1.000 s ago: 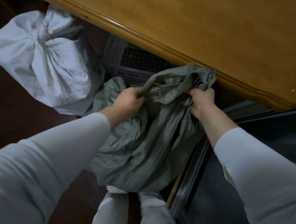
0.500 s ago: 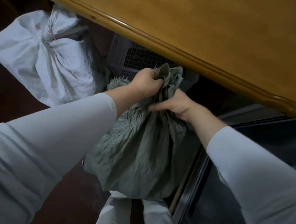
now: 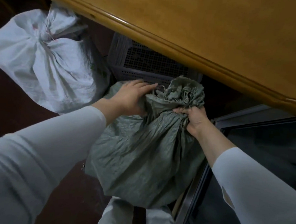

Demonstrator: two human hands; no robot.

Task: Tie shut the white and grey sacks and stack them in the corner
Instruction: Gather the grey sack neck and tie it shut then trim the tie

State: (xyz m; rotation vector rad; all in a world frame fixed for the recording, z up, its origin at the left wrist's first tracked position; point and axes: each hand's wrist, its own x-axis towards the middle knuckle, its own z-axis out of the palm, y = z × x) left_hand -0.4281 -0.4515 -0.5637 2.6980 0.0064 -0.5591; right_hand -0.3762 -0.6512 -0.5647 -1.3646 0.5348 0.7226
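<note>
From the head view, the grey sack (image 3: 146, 146) stands on the dark floor against the person's legs, just below the wooden table (image 3: 219, 38) edge, its mouth gathered into a ruffled bunch. The right hand (image 3: 194, 120) is clenched around the neck under that bunch; the left hand (image 3: 130, 96) lies mostly flat, fingers extended, on the sack's shoulder beside the gather, grasping nothing that can be seen. No cord or knot shows on the grey neck, so the closure looks to depend on that one fist: if the grip slackens, the stiff woven cloth would likely spring open, and a bunch left short may slip out of any tie. The sack could also slump sideways, since little props it. By count: one grey sack, one white sack (image 3: 42, 60) already knotted and standing well to the left, one perforated crate (image 3: 147, 62) behind, two hands.
</note>
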